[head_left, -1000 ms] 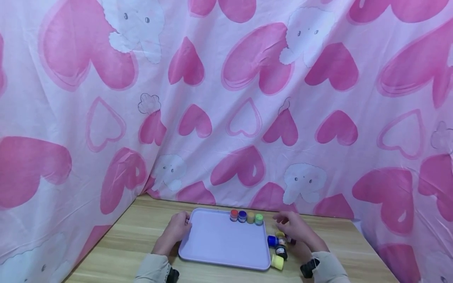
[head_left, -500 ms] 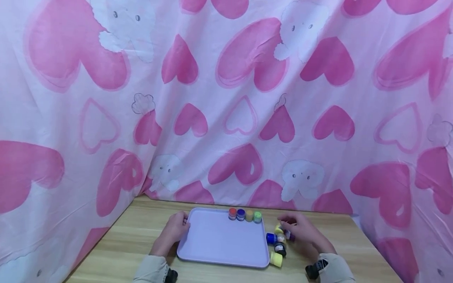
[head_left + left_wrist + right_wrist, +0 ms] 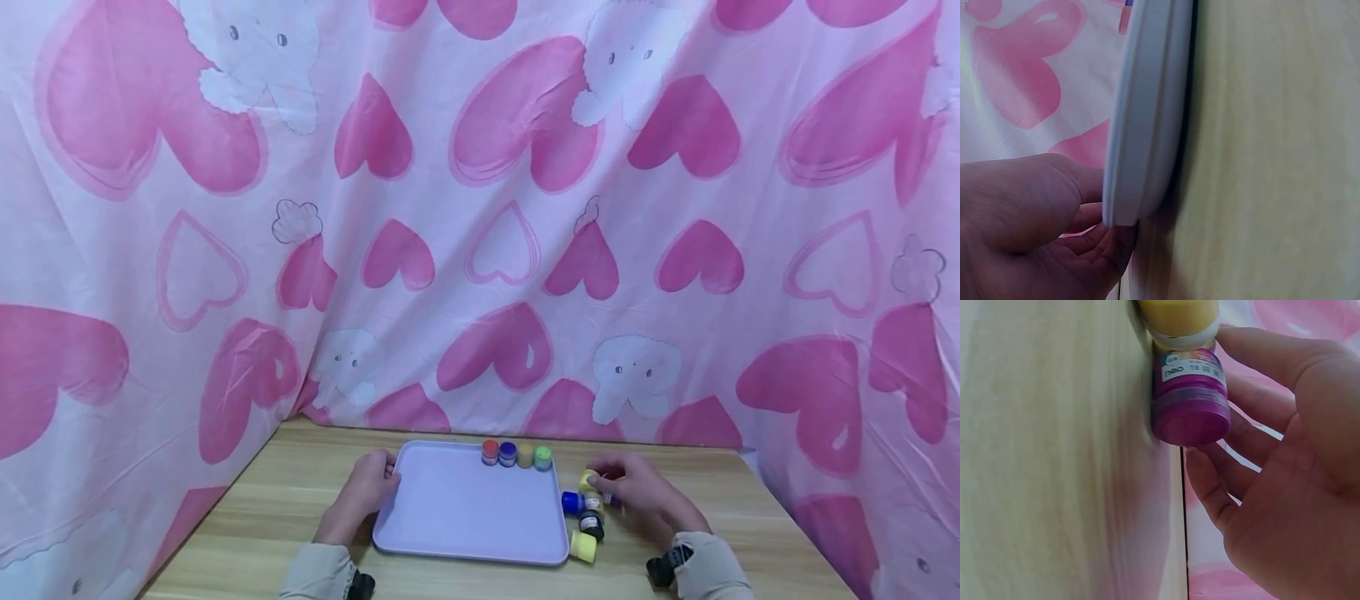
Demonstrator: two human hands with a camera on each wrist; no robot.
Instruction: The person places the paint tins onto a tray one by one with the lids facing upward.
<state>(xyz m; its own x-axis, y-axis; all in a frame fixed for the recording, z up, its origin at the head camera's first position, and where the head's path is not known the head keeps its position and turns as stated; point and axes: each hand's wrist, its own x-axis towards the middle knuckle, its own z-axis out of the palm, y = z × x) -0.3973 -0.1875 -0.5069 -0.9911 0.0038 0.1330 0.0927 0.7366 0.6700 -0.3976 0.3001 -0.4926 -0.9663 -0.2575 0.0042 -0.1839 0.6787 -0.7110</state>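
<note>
My left hand (image 3: 369,483) grips the left edge of a pale lilac tray (image 3: 468,508); the left wrist view has fingers curled under the rim (image 3: 1138,119). Right of the tray, my right hand (image 3: 637,485) pinches a yellow paint jar (image 3: 588,480) with thumb and fingers, though the far fingertips are hidden. A purple paint jar (image 3: 1191,415) lies on its side just below that yellow jar (image 3: 1179,317) in the right wrist view, close to my curled fingers. Red (image 3: 490,452), dark blue (image 3: 507,454), ochre (image 3: 525,456) and green (image 3: 542,458) jars stand in a row on the tray's far right.
Beside the tray's right edge lie a blue jar (image 3: 573,502), an ochre jar (image 3: 592,502), a black jar (image 3: 592,525) and another yellow jar (image 3: 583,547). The wooden table (image 3: 255,517) meets a pink heart-print curtain (image 3: 495,350) at the back and sides.
My right hand has come down onto the yellow jar, which has shifted slightly away from the ochre jar. The left hand keeps its hold on the tray. The head view has turned slightly.
</note>
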